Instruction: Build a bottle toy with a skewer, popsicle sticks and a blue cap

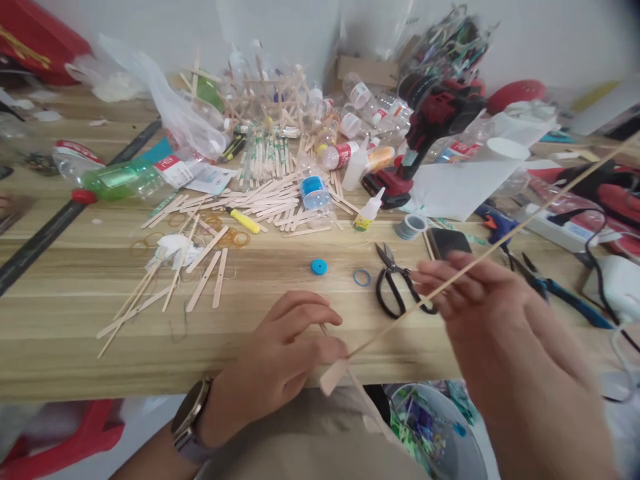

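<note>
In the head view my left hand [285,353], with a watch on its wrist, pinches a small assembly of wooden craft sticks [334,377] at the table's front edge. A long bamboo skewer [480,259] runs from this assembly up to the right. My right hand [500,320] is beside the skewer, which crosses its stretched fingers; these do not close around it. Black-handled scissors [395,283] lie just beyond my right fingertips. Between the hands and the clutter behind are a blue bottle cap [319,267] and a thin blue ring [362,277].
Loose craft sticks [205,283], rubber bands [215,230], a yellow-handled tool [244,220] and a glue bottle [369,212] lie ahead. Plastic bottles [350,120] crowd the back near an upright drill [425,127]. Pliers [565,293] lie right; a waste bin [450,433] stands below.
</note>
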